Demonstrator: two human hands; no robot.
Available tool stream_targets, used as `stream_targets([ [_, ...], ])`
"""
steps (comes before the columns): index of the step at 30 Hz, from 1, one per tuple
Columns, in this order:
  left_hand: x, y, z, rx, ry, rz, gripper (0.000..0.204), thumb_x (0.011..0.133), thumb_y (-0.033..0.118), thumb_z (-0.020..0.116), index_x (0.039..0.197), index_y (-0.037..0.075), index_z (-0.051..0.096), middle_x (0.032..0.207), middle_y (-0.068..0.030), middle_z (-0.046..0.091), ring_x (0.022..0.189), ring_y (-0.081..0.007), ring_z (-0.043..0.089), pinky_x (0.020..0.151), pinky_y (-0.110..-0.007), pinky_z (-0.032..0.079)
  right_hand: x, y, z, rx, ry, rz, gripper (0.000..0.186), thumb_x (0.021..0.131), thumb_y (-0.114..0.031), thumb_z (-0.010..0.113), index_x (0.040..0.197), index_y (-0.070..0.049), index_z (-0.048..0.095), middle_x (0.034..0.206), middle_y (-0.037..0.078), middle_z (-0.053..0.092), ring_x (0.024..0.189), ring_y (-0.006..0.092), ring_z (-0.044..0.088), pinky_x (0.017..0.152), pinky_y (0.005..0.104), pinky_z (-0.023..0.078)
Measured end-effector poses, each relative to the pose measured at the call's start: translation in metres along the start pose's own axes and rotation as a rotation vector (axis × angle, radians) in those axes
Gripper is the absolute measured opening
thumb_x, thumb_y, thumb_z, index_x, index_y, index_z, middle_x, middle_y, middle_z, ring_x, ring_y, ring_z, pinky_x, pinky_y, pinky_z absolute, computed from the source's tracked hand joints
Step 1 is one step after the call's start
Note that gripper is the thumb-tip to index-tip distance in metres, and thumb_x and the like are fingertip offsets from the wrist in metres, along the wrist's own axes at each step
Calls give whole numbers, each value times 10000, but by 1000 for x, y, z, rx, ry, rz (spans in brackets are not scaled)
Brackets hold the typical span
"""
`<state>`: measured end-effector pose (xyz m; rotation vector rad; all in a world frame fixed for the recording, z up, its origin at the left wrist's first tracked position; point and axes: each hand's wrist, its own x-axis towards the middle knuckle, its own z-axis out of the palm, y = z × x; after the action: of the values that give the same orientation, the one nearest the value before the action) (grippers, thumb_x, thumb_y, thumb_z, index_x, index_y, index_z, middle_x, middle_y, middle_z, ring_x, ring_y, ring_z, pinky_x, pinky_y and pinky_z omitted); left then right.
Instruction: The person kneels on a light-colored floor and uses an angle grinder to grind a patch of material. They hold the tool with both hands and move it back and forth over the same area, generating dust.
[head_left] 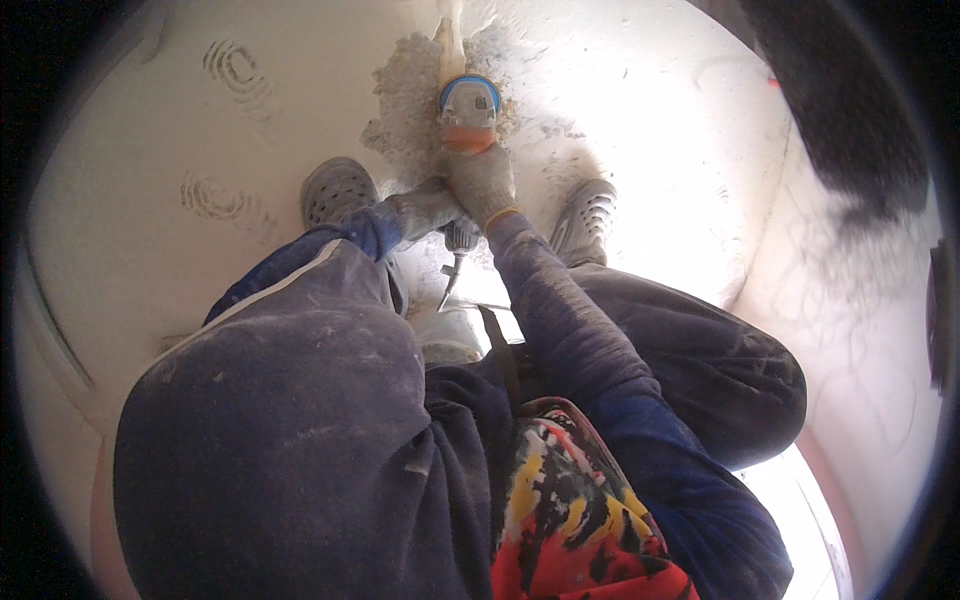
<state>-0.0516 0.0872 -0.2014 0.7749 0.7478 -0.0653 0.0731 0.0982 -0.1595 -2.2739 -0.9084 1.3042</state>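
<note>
My right hand (483, 185), in a dusty grey glove, is wrapped around the body of an angle grinder (469, 112). The tool has a silver-grey head, an orange band and a blue-edged disc at its far end. Closer to me, my left hand (425, 208), also gloved, closes on the tool's rear part, its fingers partly hidden by my right hand. From the rear end a dark cord (455, 275) runs back toward me. The disc sits over a rough, dusty grey patch (405, 85) on the pale surface; its underside is hidden.
My feet in grey clogs (338, 190) stand on either side of the tool. Swirled print marks (238, 70) lie on the pale surface at the left. A curved pale wall (840, 300) with a dark area (840, 100) rises at the right. Bright glare covers the right side.
</note>
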Motion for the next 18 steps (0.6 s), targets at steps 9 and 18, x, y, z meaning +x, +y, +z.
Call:
stream_targets([
  [9, -9, 6, 6, -29, 43, -17, 359, 782, 190, 743, 1073, 15, 626, 919, -88, 679, 825, -183, 653, 708, -342, 539, -11, -1, -1, 57, 15, 30, 422, 725, -261, 754, 1031, 17, 670, 928, 177, 711, 851, 284, 704, 721, 384, 542],
  [18, -12, 9, 8, -74, 89, -6, 316, 788, 183, 746, 1037, 21, 641, 889, -87, 679, 789, -180, 653, 680, -343, 542, -8, 0, 2, -37, -24, 53, 436, 731, -280, 768, 1014, 34, 659, 897, 184, 708, 844, 289, 705, 717, 388, 540],
])
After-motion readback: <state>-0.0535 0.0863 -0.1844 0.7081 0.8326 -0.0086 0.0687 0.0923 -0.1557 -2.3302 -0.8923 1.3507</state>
